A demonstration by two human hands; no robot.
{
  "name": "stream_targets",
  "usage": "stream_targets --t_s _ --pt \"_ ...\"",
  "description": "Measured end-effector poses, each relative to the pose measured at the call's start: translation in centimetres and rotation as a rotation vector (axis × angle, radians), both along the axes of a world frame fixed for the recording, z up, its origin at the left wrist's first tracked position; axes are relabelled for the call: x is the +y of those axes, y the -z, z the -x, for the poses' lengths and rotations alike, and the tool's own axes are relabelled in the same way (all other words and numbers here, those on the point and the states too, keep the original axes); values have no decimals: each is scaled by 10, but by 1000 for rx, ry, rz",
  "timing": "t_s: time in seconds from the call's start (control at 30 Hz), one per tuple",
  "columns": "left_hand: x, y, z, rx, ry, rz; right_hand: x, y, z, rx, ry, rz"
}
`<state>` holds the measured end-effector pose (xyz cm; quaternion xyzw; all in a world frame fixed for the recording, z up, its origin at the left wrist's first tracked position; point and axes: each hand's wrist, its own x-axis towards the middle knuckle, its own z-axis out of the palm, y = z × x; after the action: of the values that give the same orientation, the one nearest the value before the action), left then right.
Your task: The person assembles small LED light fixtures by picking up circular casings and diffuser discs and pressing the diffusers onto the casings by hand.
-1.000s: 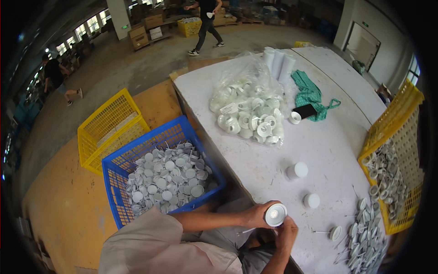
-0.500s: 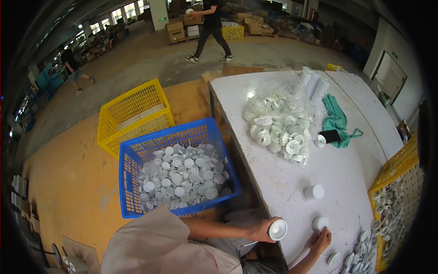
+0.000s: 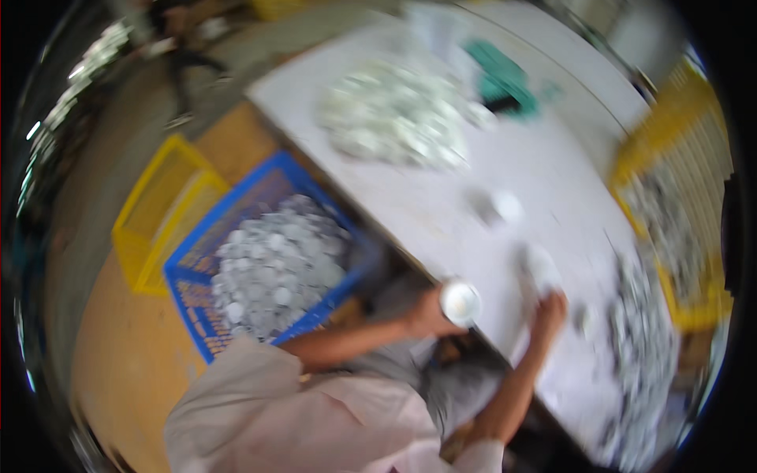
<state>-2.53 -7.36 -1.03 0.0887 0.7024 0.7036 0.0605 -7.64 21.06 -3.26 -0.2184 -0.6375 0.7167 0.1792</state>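
Note:
The whole picture is smeared by motion. My left hand (image 3: 428,315) is closed round a white round lamp fitting (image 3: 460,304), its pale face turned up, at the near edge of the white table (image 3: 410,209). Over the tabletop, my right hand (image 3: 550,310) has its fingers curled in. Its fingertips meet or nearly meet a white cylindrical piece (image 3: 540,266); whether they grip it is too blurred to tell. Another white cylinder (image 3: 506,207) stands farther back on the table. A small pale round piece (image 3: 584,318) lies right of my right hand.
Left of the table, a blue crate (image 3: 180,268) holds many white discs, with a yellow crate (image 3: 130,225) beyond it. A clear bag of white parts (image 3: 394,114) and a green cloth (image 3: 501,75) lie at the back. Loose parts (image 3: 639,347) and a yellow crate (image 3: 670,303) are at right.
The view has swung, so the table and crates appear turned and higher in the picture. My left hand still holds the lamp fitting; my right hand stays by the white cylinder.

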Motion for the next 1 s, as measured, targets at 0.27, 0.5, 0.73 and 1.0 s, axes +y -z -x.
stream_targets --t_s 0.27,0.5,0.73,1.0 --pt "11 0 -1 29 114 108 -14 -22 -10 -48 102 304" --pt "26 -30 -3 -145 177 5 -33 -39 -46 -10 30 416" --pt "32 -31 11 -329 302 -139 -69 -53 -90 119 -95 -699" --pt "28 -18 9 -187 405 -250 -87 -47 -100 508 -349 -1317"
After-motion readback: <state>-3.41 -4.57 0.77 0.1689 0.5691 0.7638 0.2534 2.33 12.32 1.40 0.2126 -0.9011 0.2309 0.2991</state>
